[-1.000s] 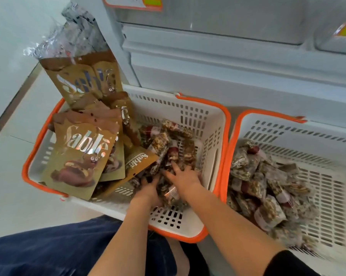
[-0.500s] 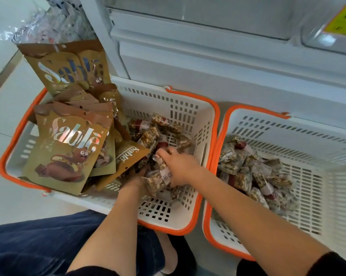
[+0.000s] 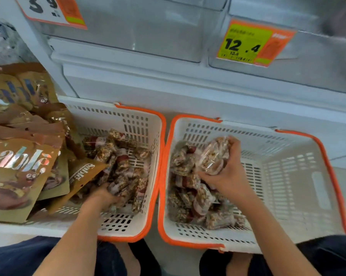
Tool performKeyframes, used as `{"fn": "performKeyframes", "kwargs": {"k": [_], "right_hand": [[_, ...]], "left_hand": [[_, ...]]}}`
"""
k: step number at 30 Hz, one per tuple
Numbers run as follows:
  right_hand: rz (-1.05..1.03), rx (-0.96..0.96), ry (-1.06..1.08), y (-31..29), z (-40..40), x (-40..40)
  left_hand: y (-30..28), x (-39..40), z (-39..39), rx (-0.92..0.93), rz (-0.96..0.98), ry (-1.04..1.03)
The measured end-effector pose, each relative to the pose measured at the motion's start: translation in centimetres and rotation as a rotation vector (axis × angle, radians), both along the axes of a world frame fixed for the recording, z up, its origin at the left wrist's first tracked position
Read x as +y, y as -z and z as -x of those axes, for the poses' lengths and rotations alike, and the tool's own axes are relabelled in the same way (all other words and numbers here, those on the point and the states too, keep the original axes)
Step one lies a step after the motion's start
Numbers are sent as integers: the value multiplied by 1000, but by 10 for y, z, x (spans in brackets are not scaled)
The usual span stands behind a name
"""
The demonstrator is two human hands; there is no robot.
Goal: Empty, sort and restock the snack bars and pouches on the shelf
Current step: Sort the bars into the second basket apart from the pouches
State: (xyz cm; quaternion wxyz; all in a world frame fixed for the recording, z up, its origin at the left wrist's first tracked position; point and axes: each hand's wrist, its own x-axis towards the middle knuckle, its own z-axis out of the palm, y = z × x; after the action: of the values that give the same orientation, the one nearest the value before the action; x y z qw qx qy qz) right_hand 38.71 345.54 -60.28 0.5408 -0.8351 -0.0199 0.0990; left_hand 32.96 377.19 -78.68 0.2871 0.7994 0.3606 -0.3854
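Observation:
Two white baskets with orange rims stand side by side on the floor below the shelf. The left basket (image 3: 140,124) holds gold Sable pouches (image 3: 18,168) on its left and a heap of clear-wrapped snack bars (image 3: 120,156) on its right. My left hand (image 3: 102,198) reaches into that heap with its fingers curled among the bars. The right basket (image 3: 287,176) has a pile of the same bars (image 3: 188,196) at its left end. Above that pile, my right hand (image 3: 226,174) grips a bunch of bars (image 3: 212,156).
Clear, empty-looking shelf bins (image 3: 148,30) run along the top, with price tags 3.9 (image 3: 50,10) and 12.4 (image 3: 248,44). The right half of the right basket is bare. My knees and shoes (image 3: 140,259) are at the bottom edge.
My right hand has carried a bunch of bars from the left basket over to the right basket. My left hand stays in the left heap. The view has tilted up toward the shelf.

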Motion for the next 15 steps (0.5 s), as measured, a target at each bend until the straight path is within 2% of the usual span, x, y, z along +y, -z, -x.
{"fn": "performKeyframes", "kwargs": {"k": [5,8,11,15], "right_hand": [[345,31,-36,44,11,-23],[496,11,-114,62,18,-27],[447,45,-75,74,23,-34],[316,107,-20,72,23,-37]], "left_hand": [[-9,-8,-1,-66,-16,-111],[-26,-14,1,-149,26,-265],[-51,-27,7,-266,17,-396],[-99,-63,5,-532,-49,-484]]}}
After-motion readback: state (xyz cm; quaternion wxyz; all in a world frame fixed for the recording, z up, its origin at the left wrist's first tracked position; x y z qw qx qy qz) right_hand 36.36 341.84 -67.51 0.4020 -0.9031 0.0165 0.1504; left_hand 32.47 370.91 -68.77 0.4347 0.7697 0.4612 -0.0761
